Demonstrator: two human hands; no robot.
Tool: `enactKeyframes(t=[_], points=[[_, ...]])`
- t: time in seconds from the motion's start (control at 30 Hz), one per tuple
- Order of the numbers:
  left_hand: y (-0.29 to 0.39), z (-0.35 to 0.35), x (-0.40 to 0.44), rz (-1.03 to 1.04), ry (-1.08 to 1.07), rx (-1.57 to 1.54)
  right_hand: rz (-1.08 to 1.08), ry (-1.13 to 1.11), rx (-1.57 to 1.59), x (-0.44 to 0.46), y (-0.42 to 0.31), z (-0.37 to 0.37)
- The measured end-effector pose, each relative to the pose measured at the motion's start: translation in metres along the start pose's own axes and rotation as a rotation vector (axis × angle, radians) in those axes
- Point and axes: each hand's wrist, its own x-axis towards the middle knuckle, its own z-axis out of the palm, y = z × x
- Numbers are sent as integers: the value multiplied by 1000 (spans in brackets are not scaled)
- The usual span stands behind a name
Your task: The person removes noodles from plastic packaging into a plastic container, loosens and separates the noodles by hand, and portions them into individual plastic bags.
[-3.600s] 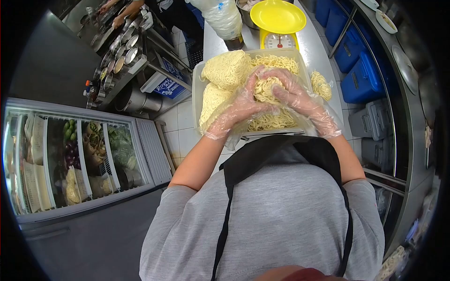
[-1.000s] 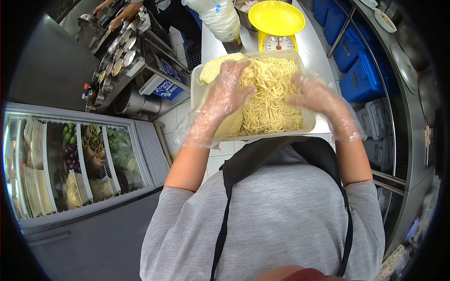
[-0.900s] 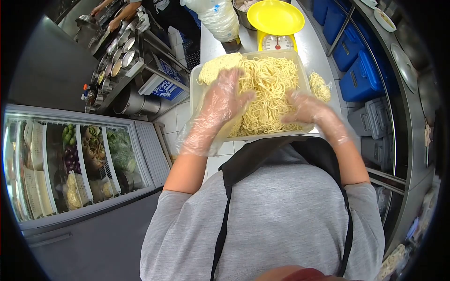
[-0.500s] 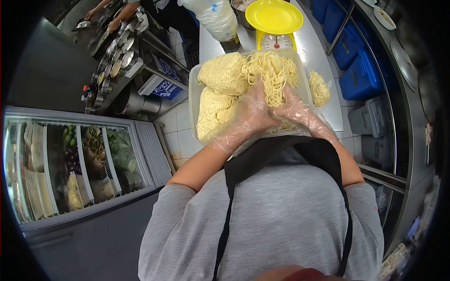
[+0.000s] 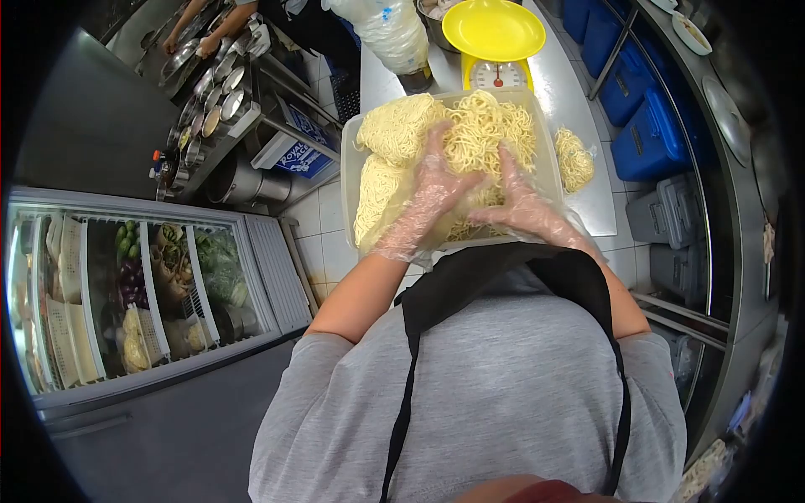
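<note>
A translucent bin (image 5: 547,151) on the metal counter is filled with yellow noodles. Two compact noodle blocks (image 5: 401,130) lie along its left side, and loose noodles (image 5: 495,126) are heaped on the right. My left hand (image 5: 438,184), in a clear plastic glove, is spread open at the left edge of the loose heap. My right hand (image 5: 521,201), gloved the same way, has its fingers apart at the near side of that heap. Both hands touch the loose noodles, with thumbs pointing toward each other. A small bagged bundle of noodles (image 5: 574,159) rests right of the bin.
A yellow scale (image 5: 496,74) with a round pan stands behind the bin, beside a large plastic bag (image 5: 390,33). An open-topped fridge (image 5: 247,260) is at the left. Blue bins (image 5: 650,142) stand at the right. A co-worker's hands (image 5: 208,44) handle pans at upper left.
Compared with half a second ago, the hands have spread apart and the lifted noodle clump lies lower on the heap. Earlier, they cupped a clump, then were apart over the bin.
</note>
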Motion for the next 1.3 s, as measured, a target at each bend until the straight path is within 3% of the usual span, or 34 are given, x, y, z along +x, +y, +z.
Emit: enactKeyframes(t=[0.07,0.23,0.3,0.43,0.5,0.53,0.67,0.73,0.77,0.83,0.87,0.9,0.97,1.0,1.1,1.17,1.3], points=[[14,5,-6,12,-40,150,14,-4,135,5,-3,6],[41,-3,-13,28,-156,66,60,80,514,14,6,9],[41,-14,-14,23,-223,1,-38,265,671,11,1,5],[4,-14,-17,-2,-273,36,-110,257,607,18,12,-19],[8,-2,-31,88,-364,594,-105,25,431,21,16,-24],[9,0,-31,86,-358,595,-109,21,429,21,16,-23],[5,9,-16,-131,-337,294,-168,79,302,22,21,-22],[-4,12,-8,-173,-233,-105,-96,122,115,14,23,-20],[-9,9,-5,-173,-228,-106,-100,119,112,7,22,-19],[-7,-3,3,-184,-235,-70,-85,35,-227,-6,13,-24],[-16,-2,3,-170,-283,-114,-9,-120,-215,-10,5,-26],[-10,-2,-2,-175,-286,-118,-5,-125,-215,-11,2,-24],[2,-4,-8,-257,-432,253,211,-367,-138,-3,0,-26],[5,-4,-7,-262,-436,253,215,-371,-134,2,3,-24],[8,-1,-15,-278,-430,231,161,-341,-15,3,16,-8],[13,-2,-18,-208,-338,-105,-9,-62,163,2,19,-5],[5,9,-15,-135,-281,-432,5,93,478,11,25,11]])
